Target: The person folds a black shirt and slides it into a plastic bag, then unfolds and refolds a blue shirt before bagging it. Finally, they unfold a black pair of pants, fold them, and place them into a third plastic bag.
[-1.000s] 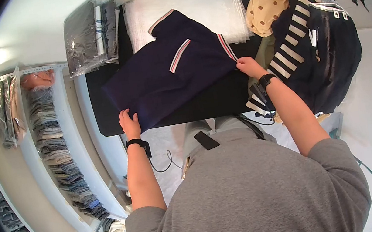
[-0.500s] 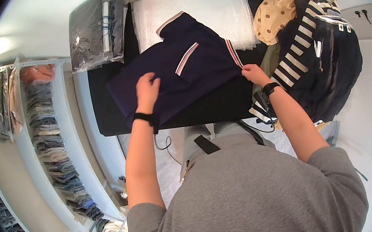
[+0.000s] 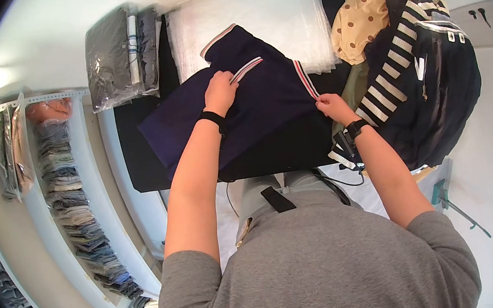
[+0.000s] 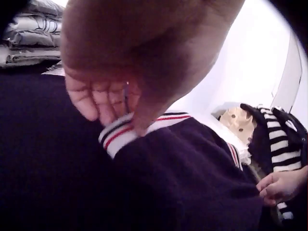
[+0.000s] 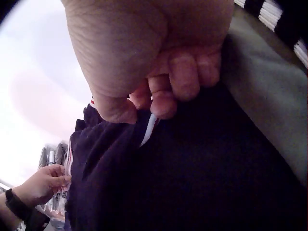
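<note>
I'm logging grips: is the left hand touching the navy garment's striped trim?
Touching. In the left wrist view, the left hand pinches the striped trim between its thumb and fingers.

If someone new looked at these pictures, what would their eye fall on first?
Probably the dark navy garment spread across the black table, its striped trims pinched by the left hand near its middle and the right hand at its right side. Next might come the bold black-and-white striped cloth in the heap on the right, with a polka-dotted cream cloth beside it.
</note>
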Demonstrator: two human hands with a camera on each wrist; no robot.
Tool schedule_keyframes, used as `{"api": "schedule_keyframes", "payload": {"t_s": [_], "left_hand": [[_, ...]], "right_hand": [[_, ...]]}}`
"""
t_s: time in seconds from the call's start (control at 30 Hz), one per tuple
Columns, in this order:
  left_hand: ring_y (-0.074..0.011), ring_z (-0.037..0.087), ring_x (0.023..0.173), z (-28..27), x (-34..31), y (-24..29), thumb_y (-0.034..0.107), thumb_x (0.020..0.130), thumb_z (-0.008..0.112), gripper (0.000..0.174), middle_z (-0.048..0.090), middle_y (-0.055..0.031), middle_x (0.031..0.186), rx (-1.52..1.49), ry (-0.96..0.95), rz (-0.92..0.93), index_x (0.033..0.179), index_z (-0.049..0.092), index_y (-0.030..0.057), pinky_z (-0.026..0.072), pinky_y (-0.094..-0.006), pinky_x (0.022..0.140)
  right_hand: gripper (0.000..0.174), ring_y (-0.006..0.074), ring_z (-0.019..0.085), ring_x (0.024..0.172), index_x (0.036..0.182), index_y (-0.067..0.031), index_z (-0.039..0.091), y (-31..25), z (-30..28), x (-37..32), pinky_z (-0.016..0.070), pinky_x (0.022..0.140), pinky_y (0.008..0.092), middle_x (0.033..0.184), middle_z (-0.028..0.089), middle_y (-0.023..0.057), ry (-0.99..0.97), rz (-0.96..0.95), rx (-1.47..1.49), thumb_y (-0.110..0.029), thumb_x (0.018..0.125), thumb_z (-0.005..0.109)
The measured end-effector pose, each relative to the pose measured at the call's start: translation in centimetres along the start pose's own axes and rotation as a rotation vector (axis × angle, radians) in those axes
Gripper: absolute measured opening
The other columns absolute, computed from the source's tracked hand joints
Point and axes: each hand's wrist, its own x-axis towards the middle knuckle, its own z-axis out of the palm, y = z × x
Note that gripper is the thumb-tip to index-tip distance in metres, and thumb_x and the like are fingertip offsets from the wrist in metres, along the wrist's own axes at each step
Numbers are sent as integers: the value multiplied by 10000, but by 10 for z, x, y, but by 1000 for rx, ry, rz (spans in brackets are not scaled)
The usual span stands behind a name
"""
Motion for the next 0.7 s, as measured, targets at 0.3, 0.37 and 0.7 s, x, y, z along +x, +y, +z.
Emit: {"api": "schedule_keyframes", "payload": {"t_s": [0.3,0.37,0.7], "left_hand": [[-310,527,987,15,18,35,74,715,699,466,543,-114,1077,5,217,306,1151,540,121,456,-411,827],[-307,512,1005,22,24,39,65,679,734,444,504,-100,1122,89,141,331,1085,564,121,458,-409,821],[-294,529,821,-16,0,60,1,682,650,189,545,-101,787,-206,2,433,829,550,62,433,-384,729]], "right_hand": [[284,75,417,533,956,-23,637,-24,-9,-19,348,505,255,569,474,-9,43,-110,-154,-218,764,711],[277,78,417,530,943,-32,643,-21,-13,-18,349,504,256,568,470,-8,32,-75,-193,-226,759,714],[213,253,605,673,837,-103,582,-25,1,-17,451,596,365,685,597,63,135,-49,-361,-257,735,688]]}}
